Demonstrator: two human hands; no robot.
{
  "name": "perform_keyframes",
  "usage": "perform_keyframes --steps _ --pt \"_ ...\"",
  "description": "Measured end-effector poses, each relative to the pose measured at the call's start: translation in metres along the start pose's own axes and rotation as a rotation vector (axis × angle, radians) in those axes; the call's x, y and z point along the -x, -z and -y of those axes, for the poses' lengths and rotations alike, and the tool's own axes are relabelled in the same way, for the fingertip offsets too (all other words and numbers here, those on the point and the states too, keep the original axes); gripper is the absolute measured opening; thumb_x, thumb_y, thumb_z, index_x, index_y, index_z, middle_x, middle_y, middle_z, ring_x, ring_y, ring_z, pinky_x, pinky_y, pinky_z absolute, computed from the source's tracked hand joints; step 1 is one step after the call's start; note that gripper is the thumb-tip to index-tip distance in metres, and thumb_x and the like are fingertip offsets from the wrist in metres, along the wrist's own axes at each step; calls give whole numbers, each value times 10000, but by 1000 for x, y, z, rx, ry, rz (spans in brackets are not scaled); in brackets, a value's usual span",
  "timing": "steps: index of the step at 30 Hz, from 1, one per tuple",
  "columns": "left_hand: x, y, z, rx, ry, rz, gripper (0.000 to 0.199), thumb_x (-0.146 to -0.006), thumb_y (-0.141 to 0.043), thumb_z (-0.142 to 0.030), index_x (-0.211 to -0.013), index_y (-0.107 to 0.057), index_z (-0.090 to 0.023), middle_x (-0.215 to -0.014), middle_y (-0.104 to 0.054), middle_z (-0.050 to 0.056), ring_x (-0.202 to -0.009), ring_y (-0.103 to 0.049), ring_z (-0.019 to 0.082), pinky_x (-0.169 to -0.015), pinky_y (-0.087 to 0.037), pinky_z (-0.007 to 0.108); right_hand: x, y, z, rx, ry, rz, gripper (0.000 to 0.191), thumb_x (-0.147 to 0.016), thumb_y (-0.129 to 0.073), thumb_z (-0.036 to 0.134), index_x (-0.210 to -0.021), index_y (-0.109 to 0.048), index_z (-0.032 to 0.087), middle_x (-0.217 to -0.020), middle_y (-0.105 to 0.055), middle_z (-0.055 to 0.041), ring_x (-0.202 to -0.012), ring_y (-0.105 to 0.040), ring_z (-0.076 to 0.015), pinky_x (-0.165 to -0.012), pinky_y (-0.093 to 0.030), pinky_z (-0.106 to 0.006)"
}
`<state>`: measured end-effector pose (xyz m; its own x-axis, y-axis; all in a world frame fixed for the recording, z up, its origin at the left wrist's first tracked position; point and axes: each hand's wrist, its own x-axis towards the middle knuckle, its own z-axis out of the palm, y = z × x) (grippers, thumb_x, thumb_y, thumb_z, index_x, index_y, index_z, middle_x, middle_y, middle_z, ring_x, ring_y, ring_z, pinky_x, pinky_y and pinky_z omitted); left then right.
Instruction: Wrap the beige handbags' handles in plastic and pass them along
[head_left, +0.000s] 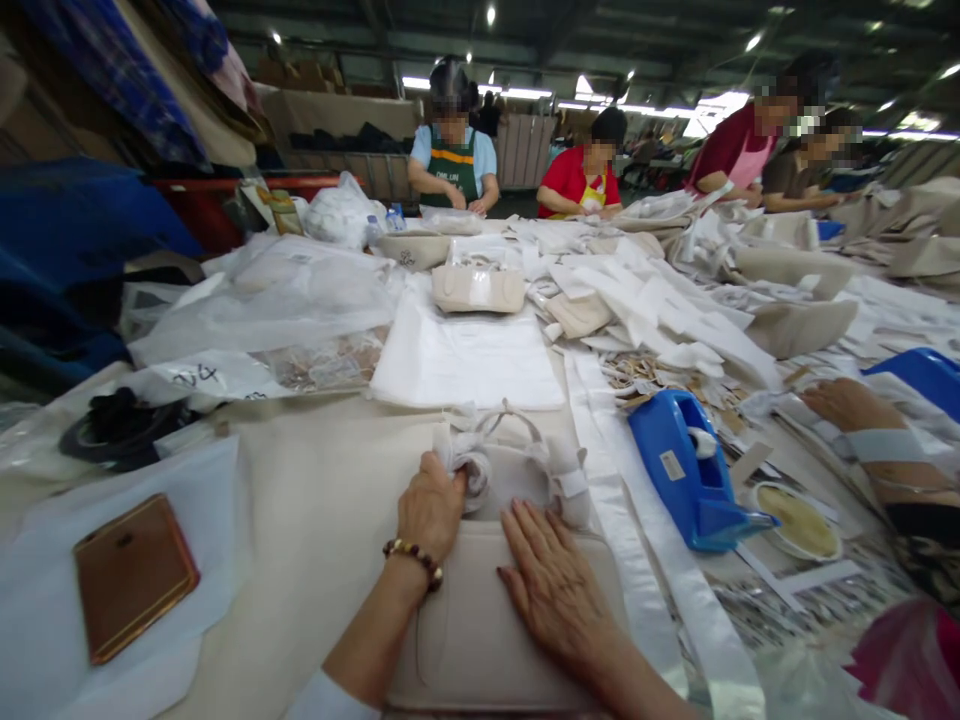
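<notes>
A beige handbag (480, 620) lies on the table in front of me, its looped handle pointing away and wrapped in white padding (478, 480). At the bag's upper left edge, my left hand (431, 505) has its fingers curled against the rolled white wrapping and closed on it. A beaded bracelet (412, 562) circles that wrist. My right hand (555, 580) rests flat across the bag's upper right part, fingers spread and holding nothing. Beyond the handle sits a stack of white foam sheets (469, 360), with another small beige bag (478, 289) at its far end.
A blue tape dispenser (679, 465) and a dish of yellowish paste (799, 522) stand at right, near another person's arm (885, 440). A phone (135, 575) lies on white sheets at left. Plastic bags (277, 290) and wrapping heaps (675, 290) cover the far side, where people work.
</notes>
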<state>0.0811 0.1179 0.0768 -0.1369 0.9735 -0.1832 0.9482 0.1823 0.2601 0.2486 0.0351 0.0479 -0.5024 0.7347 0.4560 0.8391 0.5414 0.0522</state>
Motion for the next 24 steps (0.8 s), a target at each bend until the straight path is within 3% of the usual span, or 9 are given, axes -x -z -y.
perform_keyframes --steps 3,7,9,11,13,15,19,21,24 --pt "-13 14 6 12 -46 108 352 -909 -325 -396 -1068 -436 -102 -955 -670 160 -910 -649 249 -690 -444 294 5 -17 3 -25 12 87 455 -914 -419 263 -1324 -421 64 -1333 -504 -158 -1234 -457 -270 -987 -412 -443" --pt "-19 58 15 9 -200 249 401 -741 -625 -479 -929 -563 -131 -895 -691 112 -849 -655 245 -638 -458 262 9 -26 -1 -34 9 73 462 -913 -420 271 -1331 -421 73 -1350 -487 -155 -1249 -445 -273 -994 -416 -443" --pt "-10 78 5 -25 -263 196 346 -727 -663 -407 -909 -585 -124 -903 -677 132 -888 -635 289 -717 -462 315 10 -25 -1 -31 9 65 467 -910 -429 269 -1334 -417 72 -1348 -488 -159 -1251 -444 -274 -991 -421 -448" --pt "3 82 -16 -38 -332 64 246 -843 -522 -271 -1024 -553 -107 -1007 -638 155 -989 -587 291 -835 -434 367 8 -22 0 -35 8 74 476 -908 -434 270 -1341 -406 74 -1345 -491 -160 -1254 -441 -266 -991 -429 -442" --pt "16 69 -44 -16 -439 -48 284 -892 -368 -139 -1150 -487 -129 -1127 -582 134 -1075 -530 232 -910 -402 334 6 -17 2 -65 2 60 456 -913 -401 260 -1338 -415 96 -1306 -533 -146 -1224 -474 -253 -986 -440 -446" --pt "21 42 -70 -4 -526 -76 330 -878 -327 -63 -1153 -492 -139 -1126 -578 112 -1061 -526 193 -896 -413 281 3 -12 3 -97 -3 11 434 -910 -357 227 -1323 -437 119 -1246 -583 -131 -1166 -526 -243 -967 -459 -448" --pt "4 -7 -96 -79 -497 -98 319 -836 -302 -15 -1028 -555 -43 -1023 -592 204 -986 -546 288 -878 -417 426 2 -11 0 -81 5 -56 423 -873 -407 219 -1267 -496 94 -1186 -619 -141 -1135 -548 -258 -925 -495 -425" --pt "-10 -13 -98 -104 -488 -94 331 -840 -277 -16 -997 -567 -45 -987 -606 209 -968 -559 291 -875 -406 440 4 -20 -1 -73 -11 -76 436 -873 -443 304 -1239 -517 78 -1152 -639 -141 -1121 -555 -262 -917 -504 -409" --pt "-26 -7 -96 -113 -494 -31 326 -848 -283 -37 -983 -575 -89 -924 -634 169 -892 -598 250 -797 -428 380 8 -48 4 -32 -47 -171 471 -891 -427 422 -1212 -528 92 -1110 -667 -115 -1073 -590 -238 -902 -519 -362"
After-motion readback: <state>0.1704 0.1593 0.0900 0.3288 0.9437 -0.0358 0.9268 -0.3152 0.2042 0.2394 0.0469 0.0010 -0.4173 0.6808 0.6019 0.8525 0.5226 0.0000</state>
